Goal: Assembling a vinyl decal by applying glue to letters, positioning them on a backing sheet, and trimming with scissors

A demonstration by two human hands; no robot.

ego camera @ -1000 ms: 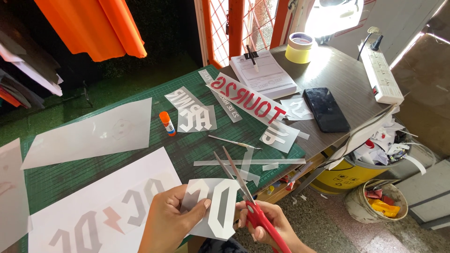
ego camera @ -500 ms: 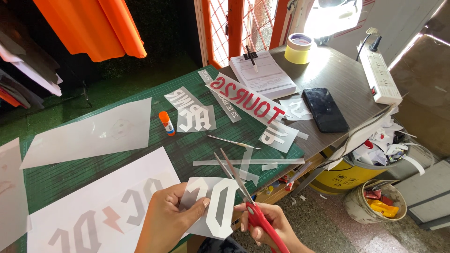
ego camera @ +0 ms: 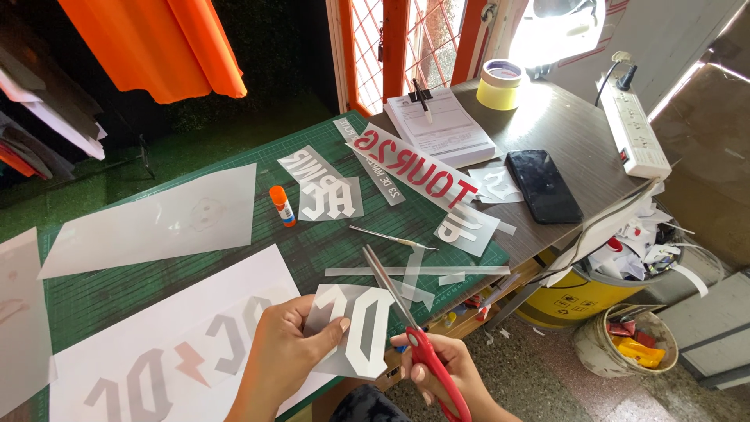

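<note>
At the near edge of green cutting mat (ego camera: 234, 258): left hand (ego camera: 285, 355) pinching lettered film piece (ego camera: 355, 328), right hand (ego camera: 445, 371) closed on red-handled scissors (ego camera: 414, 328). Blades apparently parted; keep film taut, cut close beside letter outline.

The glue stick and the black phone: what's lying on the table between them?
Between the glue stick and the black phone, the head view shows clear film pieces with white lettering and a long strip with red lettering.
</note>
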